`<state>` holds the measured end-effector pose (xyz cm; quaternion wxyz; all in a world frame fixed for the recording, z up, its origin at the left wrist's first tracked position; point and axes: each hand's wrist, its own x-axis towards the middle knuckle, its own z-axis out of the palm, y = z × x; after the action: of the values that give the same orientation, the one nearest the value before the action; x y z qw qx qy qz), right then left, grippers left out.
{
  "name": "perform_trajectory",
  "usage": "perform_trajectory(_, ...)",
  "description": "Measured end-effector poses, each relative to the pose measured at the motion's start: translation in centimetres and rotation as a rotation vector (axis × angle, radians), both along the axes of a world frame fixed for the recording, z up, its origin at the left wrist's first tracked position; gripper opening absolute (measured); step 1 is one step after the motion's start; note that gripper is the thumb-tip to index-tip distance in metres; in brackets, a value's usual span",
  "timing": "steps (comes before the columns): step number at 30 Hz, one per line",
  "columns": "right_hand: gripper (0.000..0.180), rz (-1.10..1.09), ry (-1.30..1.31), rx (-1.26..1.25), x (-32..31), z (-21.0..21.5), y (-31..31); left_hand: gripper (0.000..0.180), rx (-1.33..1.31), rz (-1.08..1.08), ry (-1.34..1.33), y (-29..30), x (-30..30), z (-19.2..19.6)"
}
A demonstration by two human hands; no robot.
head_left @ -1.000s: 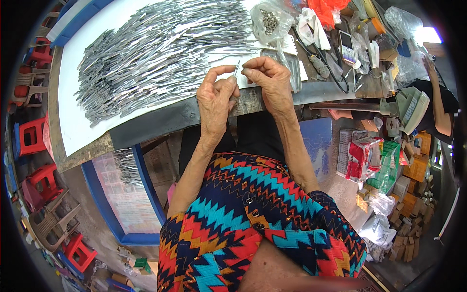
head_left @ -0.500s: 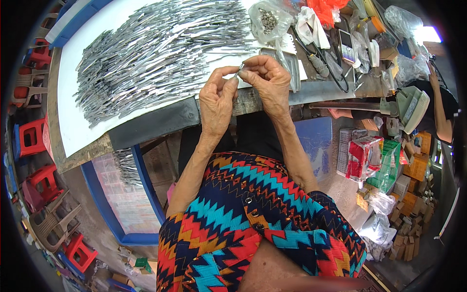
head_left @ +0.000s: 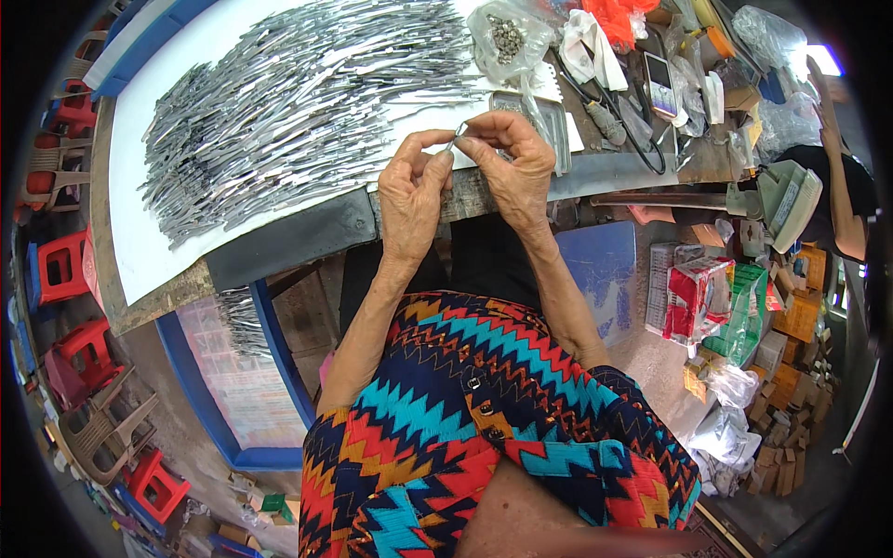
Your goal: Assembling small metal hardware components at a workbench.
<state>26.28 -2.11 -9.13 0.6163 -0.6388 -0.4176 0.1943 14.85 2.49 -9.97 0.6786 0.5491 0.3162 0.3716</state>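
Shiny metal strips [head_left: 298, 112] lie on matt white paper [head_left: 139, 242] (over a worn, rough wooden table [head_left: 167, 298]).

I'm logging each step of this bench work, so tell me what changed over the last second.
A second ago both hands pinched a small pale piece between them. Now that piece is out of sight, and the left hand and right hand have drawn closer, fingertips meeting on a thin metal piece raised slightly over the workbench edge. The spread of metal strips and the bag of small parts stayed put.

Sleeveless zigzag-print top [head_left: 465, 418], teal, red, orange, navy, small front buttons, bare forearms
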Motion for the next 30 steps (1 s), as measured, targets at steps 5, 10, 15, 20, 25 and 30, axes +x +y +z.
perform_trajectory(5,0.018,0.017,-0.033,0.021,0.3,-0.2,0.0,0.02,-0.078,-0.033,-0.02,0.1,-0.3,0.2)
perform_trajectory(10,0.024,0.096,0.024,-0.001,1.3,0.2,-0.3,0.022,-0.218,-0.129,-0.08,0.9,-0.8,1.0)
perform_trajectory(15,0.034,0.261,0.389,-0.036,2.2,1.2,-0.2,0.018,-0.38,-0.288,-0.206,1.5,-1.4,1.3)
perform_trajectory(20,0.036,0.211,0.291,-0.049,2.0,0.8,0.4,0.019,-0.061,-0.074,-0.048,0.5,-0.3,1.1)
perform_trajectory(25,0.031,0.109,0.283,0.005,1.0,0.3,0.8,0.018,0.141,0.1,0.095,-0.2,0.6,0.9)
perform_trajectory(30,0.024,0.058,0.136,0.005,-0.2,-0.1,0.9,0.018,0.1,0.119,0.046,-0.2,0.9,0.8)
